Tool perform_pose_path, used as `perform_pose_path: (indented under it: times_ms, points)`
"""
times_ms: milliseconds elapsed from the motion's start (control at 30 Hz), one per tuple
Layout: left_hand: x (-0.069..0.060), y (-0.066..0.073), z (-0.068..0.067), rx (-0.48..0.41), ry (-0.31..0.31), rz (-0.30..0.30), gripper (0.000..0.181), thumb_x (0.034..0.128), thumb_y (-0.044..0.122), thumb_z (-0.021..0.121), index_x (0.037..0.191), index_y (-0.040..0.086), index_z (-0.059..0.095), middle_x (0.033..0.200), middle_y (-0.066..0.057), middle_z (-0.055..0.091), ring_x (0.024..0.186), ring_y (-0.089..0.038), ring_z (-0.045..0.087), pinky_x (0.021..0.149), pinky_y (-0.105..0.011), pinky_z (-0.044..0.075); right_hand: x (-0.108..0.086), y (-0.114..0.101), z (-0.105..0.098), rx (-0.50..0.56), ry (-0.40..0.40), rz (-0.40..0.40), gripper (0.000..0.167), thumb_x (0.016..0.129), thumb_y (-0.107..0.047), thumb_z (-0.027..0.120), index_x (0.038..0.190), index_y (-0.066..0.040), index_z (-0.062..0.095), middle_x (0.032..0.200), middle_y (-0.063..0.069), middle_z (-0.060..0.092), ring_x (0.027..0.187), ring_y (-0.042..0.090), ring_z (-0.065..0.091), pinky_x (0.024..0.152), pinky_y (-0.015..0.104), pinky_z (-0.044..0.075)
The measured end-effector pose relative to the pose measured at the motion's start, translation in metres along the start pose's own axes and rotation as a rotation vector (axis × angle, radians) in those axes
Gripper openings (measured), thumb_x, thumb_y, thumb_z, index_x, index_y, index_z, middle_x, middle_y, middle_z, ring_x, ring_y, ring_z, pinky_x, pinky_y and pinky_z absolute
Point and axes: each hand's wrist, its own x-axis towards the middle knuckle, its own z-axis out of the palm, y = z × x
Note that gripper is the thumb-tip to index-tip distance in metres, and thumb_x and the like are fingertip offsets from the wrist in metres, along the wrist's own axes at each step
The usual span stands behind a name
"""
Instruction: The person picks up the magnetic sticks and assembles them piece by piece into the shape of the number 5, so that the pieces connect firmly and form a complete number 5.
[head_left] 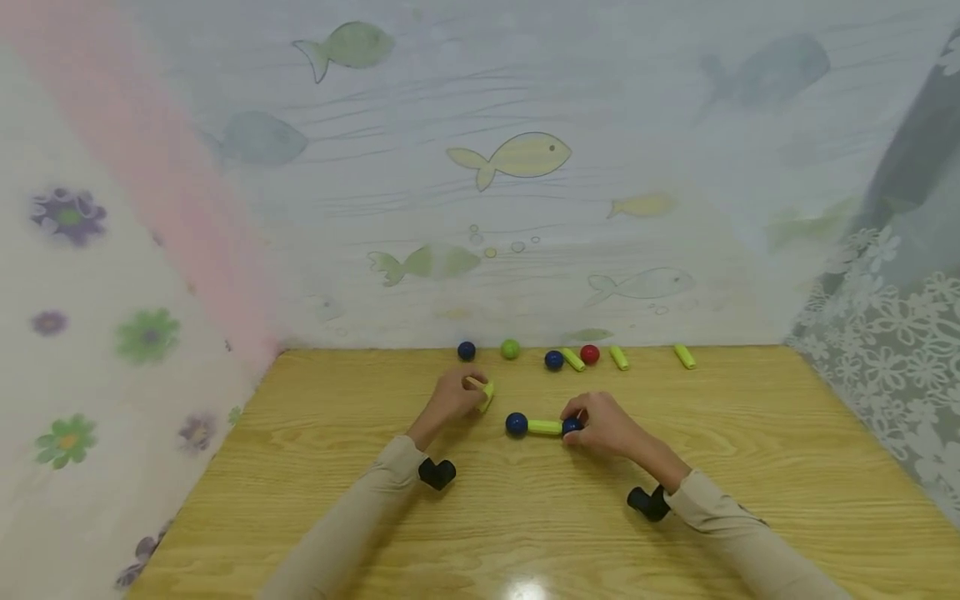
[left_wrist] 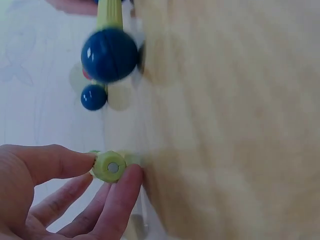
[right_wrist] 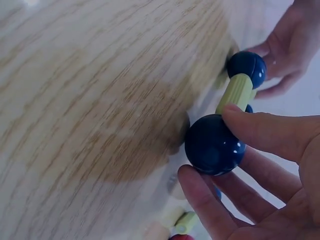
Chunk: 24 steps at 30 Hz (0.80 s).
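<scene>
My left hand pinches a yellow-green magnetic rod between thumb and fingertips; a round silvery spot shows on its end. To the right, my right hand holds a dark blue ball between thumb and fingers. That ball joins one end of another yellow-green rod, and a second blue ball sits at the rod's other end. This ball-rod-ball piece lies level, just over or on the table; I cannot tell which. The left hand's rod is apart from it.
Along the table's back edge lie a blue ball, a green ball, another blue ball, a red ball and loose rods. A fish-patterned cloth rises behind them.
</scene>
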Motion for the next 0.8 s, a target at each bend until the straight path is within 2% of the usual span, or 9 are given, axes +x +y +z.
perform_pose_path:
  times_ms: [233,500,633,800]
  points:
    - [-0.029,-0.002,0.001,-0.113,-0.043,0.006,0.024,0.0869,0.002,0.062,0.11,-0.003,0.062,0.092,-0.017,0.065,0.072,-0.028,0.066,0.062,-0.037,0.057,0.001,-0.001,-0.001,-0.003,0.005,-0.006,0.022,0.076,-0.01,0.079,0.095,-0.001,0.071,0.088,0.006,0.067,0.076,0.017,0.06,0.064,0.028,0.05]
    - [-0.06,-0.006,0.007,-0.212,-0.086,-0.012,0.023,0.0877,0.005,0.065,0.109,-0.002,0.062,0.092,-0.014,0.065,0.071,-0.027,0.066,0.064,-0.037,0.057,0.004,0.0,0.0,-0.001,0.012,-0.019,0.024,0.076,-0.009,0.079,0.096,0.001,0.071,0.09,0.008,0.068,0.077,0.019,0.061,0.064,0.029,0.051]
    - [-0.074,-0.007,0.013,-0.277,-0.106,-0.023,0.025,0.0882,0.005,0.065,0.111,-0.003,0.061,0.092,-0.014,0.064,0.072,-0.028,0.066,0.066,-0.037,0.057,0.006,0.0,0.0,-0.004,0.013,-0.029,0.025,0.076,-0.009,0.079,0.097,0.002,0.071,0.091,0.009,0.068,0.077,0.02,0.062,0.065,0.03,0.052]
    - [-0.089,-0.001,0.023,-0.347,-0.115,-0.037,0.026,0.088,0.004,0.065,0.112,-0.006,0.059,0.092,-0.013,0.063,0.074,-0.028,0.066,0.066,-0.039,0.057,0.007,-0.001,0.0,-0.003,0.01,-0.031,0.024,0.076,-0.008,0.079,0.096,0.002,0.071,0.091,0.009,0.068,0.077,0.021,0.062,0.065,0.031,0.053]
